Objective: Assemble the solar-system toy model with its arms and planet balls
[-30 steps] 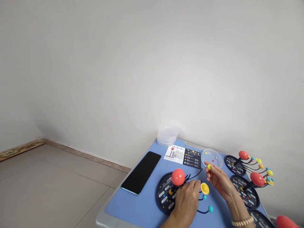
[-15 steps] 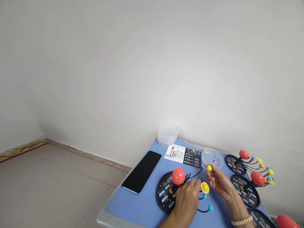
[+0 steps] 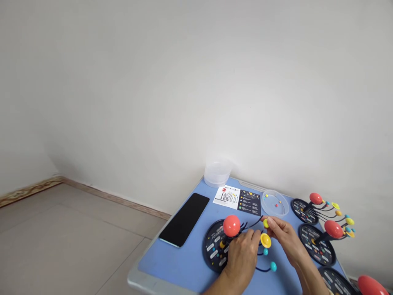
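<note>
Lowered toward the model, the right hand (image 3: 284, 237) pinches a small yellow ball (image 3: 265, 223) between its fingertips, just above the yellow ringed planet (image 3: 265, 241); the left hand (image 3: 242, 258) clamps the black-armed solar system model (image 3: 215, 250) below its red sun (image 3: 231, 226).

I log a blue tabletop (image 3: 172, 262) with a grey edge. Directly on it: a black smartphone (image 3: 184, 220), a printed instruction sheet (image 3: 238, 200), a clear plastic dish (image 3: 275, 203) holding small beads, a clear plastic tub (image 3: 217, 174) at the far corner, a round black solar-system model base (image 3: 213, 246) mid-table, and three more bases (image 3: 316, 246) along the right side.
</note>
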